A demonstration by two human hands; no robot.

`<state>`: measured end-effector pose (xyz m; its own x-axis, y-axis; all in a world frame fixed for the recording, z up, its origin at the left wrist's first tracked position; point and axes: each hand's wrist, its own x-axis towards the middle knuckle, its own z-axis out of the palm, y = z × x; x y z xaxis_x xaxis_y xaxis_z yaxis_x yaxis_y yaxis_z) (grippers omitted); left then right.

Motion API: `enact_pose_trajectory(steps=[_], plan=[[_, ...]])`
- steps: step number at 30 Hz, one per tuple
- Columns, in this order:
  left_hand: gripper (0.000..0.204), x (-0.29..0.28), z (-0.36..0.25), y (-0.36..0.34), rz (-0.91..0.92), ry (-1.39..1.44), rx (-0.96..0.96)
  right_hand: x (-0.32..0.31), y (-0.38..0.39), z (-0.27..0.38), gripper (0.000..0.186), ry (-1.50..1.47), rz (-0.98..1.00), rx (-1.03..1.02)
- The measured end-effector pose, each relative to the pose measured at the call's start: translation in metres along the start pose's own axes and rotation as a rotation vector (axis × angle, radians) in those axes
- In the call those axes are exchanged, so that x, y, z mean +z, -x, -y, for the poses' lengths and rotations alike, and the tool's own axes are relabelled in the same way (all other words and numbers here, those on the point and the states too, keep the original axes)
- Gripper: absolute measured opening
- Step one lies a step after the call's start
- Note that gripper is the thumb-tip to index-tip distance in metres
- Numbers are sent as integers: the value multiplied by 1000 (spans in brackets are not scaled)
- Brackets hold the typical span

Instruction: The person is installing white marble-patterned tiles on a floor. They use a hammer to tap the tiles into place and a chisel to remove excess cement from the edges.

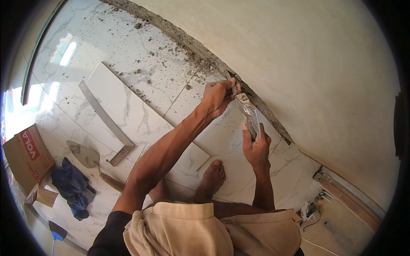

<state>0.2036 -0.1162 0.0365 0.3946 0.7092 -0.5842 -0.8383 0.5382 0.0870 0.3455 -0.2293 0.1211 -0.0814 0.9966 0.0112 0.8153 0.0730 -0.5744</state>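
My left hand is closed around a short, narrow chisel-like tool, its far end at the rough, broken strip along the foot of the wall. Just to the right and nearer me, my right hand grips a worn grey, blocky tool with a squared, mortar-coated end and shiny sides. That end is close to the tool in my left hand; whether they touch, I cannot tell. My fingers hide most of the chisel-like tool. Grey crumbs of mortar lie scattered on the tiles beside the strip.
Left of my arm, a loose marbled tile lies on the tiled floor with a metal square over it. A trowel, dark blue cloth and cardboard box are farther left. The cream wall rises at right.
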Motion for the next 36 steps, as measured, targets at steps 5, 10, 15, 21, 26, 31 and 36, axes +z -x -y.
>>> enact_pose_trajectory(steps=[5, 10, 15, 21, 26, 31, 36], plan=[[14, 1, 1, -2, 10, -27, -9, -2, 1, -1, 20, -17, -27, -12], [15, -2, 3, -3, 44, -44, -3, -6, 12, -3, 24, 67, -98, -66], [16, 1, 5, -6, 34, 4, -10, -3, 24, -29, 25, 165, -90, -165], [14, 2, 1, -8, 9, 52, 18, 7, -1, -24, 29, 69, -82, -52], [17, 1, 7, -9, 42, 85, -3, 16, 2, -34, 26, 193, -117, -69], [16, 0, 5, -10, 6, 122, 8, 12, 1, -18, 27, 43, -100, -35], [16, 4, 7, -8, -12, 46, 5, 18, -4, -36, 25, 178, -119, -100]])
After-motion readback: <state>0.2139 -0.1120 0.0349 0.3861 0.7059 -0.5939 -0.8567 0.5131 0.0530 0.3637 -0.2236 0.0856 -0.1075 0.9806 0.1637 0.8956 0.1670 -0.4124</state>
